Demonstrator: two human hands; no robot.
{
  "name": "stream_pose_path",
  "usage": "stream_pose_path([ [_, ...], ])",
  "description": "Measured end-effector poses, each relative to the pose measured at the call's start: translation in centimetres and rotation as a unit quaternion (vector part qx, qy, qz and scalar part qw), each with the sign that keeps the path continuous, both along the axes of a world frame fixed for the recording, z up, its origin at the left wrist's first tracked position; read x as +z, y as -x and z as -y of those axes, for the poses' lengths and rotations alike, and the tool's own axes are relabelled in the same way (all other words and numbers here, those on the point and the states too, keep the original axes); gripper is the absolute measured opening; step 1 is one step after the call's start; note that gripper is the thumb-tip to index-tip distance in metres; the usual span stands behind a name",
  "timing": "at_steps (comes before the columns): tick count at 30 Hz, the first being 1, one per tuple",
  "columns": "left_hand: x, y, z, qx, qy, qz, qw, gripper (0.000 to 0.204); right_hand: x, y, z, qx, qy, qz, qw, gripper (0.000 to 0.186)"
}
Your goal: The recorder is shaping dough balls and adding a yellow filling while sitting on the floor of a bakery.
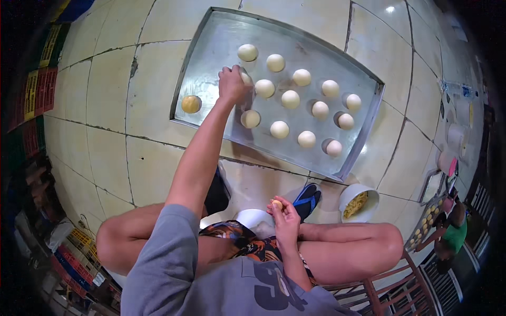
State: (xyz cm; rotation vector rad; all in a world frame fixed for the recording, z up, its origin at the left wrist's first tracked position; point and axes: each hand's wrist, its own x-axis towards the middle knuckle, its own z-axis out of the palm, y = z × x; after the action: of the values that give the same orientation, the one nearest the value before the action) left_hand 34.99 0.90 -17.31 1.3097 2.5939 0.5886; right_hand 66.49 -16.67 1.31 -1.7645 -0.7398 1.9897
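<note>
A metal tray (216, 42) lies on the tiled floor in front of me, with several pale round dough balls (290, 99) spaced in rows across it. My left hand (232, 85) reaches over the tray, its fingers closed around a dough ball (245, 79) that touches or nearly touches the tray's surface. A single yellower ball (191, 104) sits apart near the tray's left edge. Close to my lap, my right hand (286, 221) pinches a small light orange-yellow lump (276, 204) between thumb and fingers. Below that hand, a white container (253, 217) is partly hidden between my legs.
A white bowl (373, 203) of yellow filling-like stuff stands beside my right knee. Blue-strapped flip-flops (307, 200) lie near the tray. Stacked crates (39, 89) line the far left. At the right, another person in green (454, 237) bends by a tray of round pieces (426, 218).
</note>
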Motion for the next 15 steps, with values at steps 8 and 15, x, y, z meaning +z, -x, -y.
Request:
stream_pose_path([
  [8,5.5,-3.1,2.1,0.171,-0.057,0.471,0.864,0.049,-1.7,1.3,-1.1,0.036,-0.045,-0.025,0.998,0.032],
  [15,19.1,-11.2,8.9,0.253,-0.201,0.882,0.342,0.032,1.4,4.2,-5.0,-0.138,-0.087,-0.116,0.98,0.04],
])
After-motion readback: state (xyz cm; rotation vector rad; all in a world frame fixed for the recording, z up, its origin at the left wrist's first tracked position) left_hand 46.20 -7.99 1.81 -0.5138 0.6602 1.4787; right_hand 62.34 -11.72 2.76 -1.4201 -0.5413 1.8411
